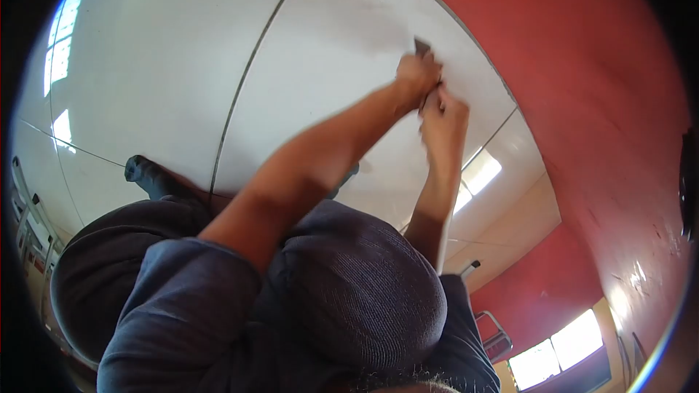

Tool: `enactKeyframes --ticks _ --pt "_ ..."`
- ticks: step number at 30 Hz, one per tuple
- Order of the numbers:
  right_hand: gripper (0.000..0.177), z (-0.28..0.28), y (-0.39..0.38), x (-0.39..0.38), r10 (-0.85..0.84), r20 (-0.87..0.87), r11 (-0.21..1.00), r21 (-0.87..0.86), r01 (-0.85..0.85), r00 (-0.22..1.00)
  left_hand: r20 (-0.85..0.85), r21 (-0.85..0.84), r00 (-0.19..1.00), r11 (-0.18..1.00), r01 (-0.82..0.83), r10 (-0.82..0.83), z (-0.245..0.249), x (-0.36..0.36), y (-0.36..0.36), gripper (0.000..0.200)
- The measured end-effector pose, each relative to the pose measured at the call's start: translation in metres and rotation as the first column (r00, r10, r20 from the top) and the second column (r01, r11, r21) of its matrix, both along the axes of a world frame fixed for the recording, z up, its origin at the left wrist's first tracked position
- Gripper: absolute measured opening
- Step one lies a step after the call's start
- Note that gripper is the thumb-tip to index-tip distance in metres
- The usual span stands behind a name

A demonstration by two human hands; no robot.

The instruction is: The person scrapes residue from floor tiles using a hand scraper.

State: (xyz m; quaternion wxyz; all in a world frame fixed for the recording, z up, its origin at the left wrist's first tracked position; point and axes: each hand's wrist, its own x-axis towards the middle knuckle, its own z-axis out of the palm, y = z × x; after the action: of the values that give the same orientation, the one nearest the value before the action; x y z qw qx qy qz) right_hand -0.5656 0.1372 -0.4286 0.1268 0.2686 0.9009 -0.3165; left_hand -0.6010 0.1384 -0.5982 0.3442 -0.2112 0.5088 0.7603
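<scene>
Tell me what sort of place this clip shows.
Likely an indoor room: large glossy white tiles underfoot, a red painted wall beside them, and bright windows at the far end.

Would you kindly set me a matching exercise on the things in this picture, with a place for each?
1 small dark flat tool
2 red painted wall
3 white tiled floor
4 right hand

a under both hands
b along the floor's right side
c sticking out above the left hand
d just below the left hand

Pairs: 1-c; 2-b; 3-a; 4-d.
</scene>
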Motion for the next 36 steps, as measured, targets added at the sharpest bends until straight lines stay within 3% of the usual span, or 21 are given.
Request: enactKeyframes --ticks 3,5,7,10,13,16,19,22,23,24,25,27,28,30,31,32,33,35,36 --pt "0.026 -0.014 0.007 0.024 -0.014 0.007 1.000 -0.011 0.014 1.000 -0.051 -0.160 0.998 0.987 -0.030 0.022 0.013 0.009 -0.005 0.038" --pt "0.026 -0.014 0.012 0.010 0.011 -0.018 0.999 0.030 -0.011 1.000 0.240 -0.029 0.970 0.999 -0.018 0.024 0.077 -0.031 -0.030 0.037" --pt "0.027 -0.010 0.017 -0.010 0.023 -0.038 0.995 0.099 -0.019 0.999 0.446 0.057 0.895 0.998 -0.039 0.009 0.106 -0.063 -0.030 0.035" --pt "0.028 -0.004 0.021 0.008 -0.015 0.009 0.998 0.067 0.015 1.000 0.348 0.073 0.936 0.994 -0.079 0.049 0.093 -0.026 -0.020 0.033" --pt "0.029 -0.008 0.016 0.025 -0.037 0.036 0.998 0.044 0.036 0.999 0.483 0.079 0.866 0.979 -0.188 0.128 0.095 0.000 -0.031 0.034" --pt "0.027 -0.012 0.026 -0.008 0.056 -0.030 0.993 0.107 -0.053 0.998 0.269 0.034 0.963 0.999 -0.024 0.014 0.089 -0.045 -0.020 0.035" --pt "0.026 -0.004 0.019 -0.030 -0.008 -0.092 0.994 0.109 0.018 0.996 0.313 0.107 0.948 0.990 -0.092 0.054 0.092 -0.062 -0.011 0.035" --pt "0.026 0.003 0.004 0.017 0.062 0.002 0.995 0.078 -0.062 0.998 0.437 0.112 0.891 0.975 -0.191 0.125 0.089 -0.005 -0.036 0.035" --pt "0.025 0.000 -0.003 0.018 0.063 -0.076 0.995 0.082 -0.057 0.995 0.460 0.133 0.875 0.963 -0.234 0.149 0.087 0.004 -0.045 0.034" --pt "0.024 -0.004 -0.011 0.019 0.068 -0.153 0.995 0.088 -0.055 0.986 0.500 0.125 0.858 0.971 -0.204 0.116 0.089 -0.001 -0.051 0.034" --pt "0.024 -0.003 -0.015 0.011 0.175 -0.251 0.974 0.184 -0.131 0.952 0.407 0.083 0.912 0.992 -0.096 0.055 0.092 -0.022 -0.057 0.034" --pt "0.021 -0.001 -0.015 -0.025 0.111 0.001 0.981 0.161 -0.110 0.994 0.246 -0.003 0.963 0.993 0.116 -0.112 0.096 -0.057 -0.060 0.033" --pt "0.022 0.005 -0.021 -0.040 0.018 -0.036 0.997 0.074 -0.016 0.999 0.289 0.058 0.957 0.998 0.004 -0.021 0.099 -0.053 -0.055 0.034" --pt "0.021 0.020 -0.014 -0.033 0.096 0.011 0.989 0.110 -0.097 0.995 0.365 0.154 0.918 0.962 -0.224 0.156 0.106 -0.058 -0.051 0.034" --pt "0.021 0.028 -0.016 -0.023 0.141 0.042 0.982 0.121 -0.146 0.989 0.310 0.109 0.943 0.981 -0.160 0.119 0.083 -0.037 -0.054 0.036" --pt "0.021 0.034 -0.031 -0.010 0.086 -0.051 0.990 0.118 -0.079 0.995 0.258 0.057 0.963 0.994 -0.097 0.079 0.060 -0.016 -0.057 0.037" --pt "0.028 0.021 -0.035 0.003 0.086 -0.085 0.994 0.074 -0.080 0.993 0.555 0.087 0.816 0.964 -0.251 0.162 0.095 -0.015 -0.072 0.037" --pt "0.026 0.025 -0.048 -0.014 0.139 0.062 0.980 0.137 -0.146 0.988 0.367 0.025 0.925 0.993 -0.111 0.094 0.097 -0.037 -0.089 0.037" --pt "0.026 0.014 -0.049 -0.026 0.191 0.006 0.970 0.154 -0.189 0.982 0.284 -0.006 0.958 0.999 -0.032 0.032 0.094 -0.042 -0.092 0.037"
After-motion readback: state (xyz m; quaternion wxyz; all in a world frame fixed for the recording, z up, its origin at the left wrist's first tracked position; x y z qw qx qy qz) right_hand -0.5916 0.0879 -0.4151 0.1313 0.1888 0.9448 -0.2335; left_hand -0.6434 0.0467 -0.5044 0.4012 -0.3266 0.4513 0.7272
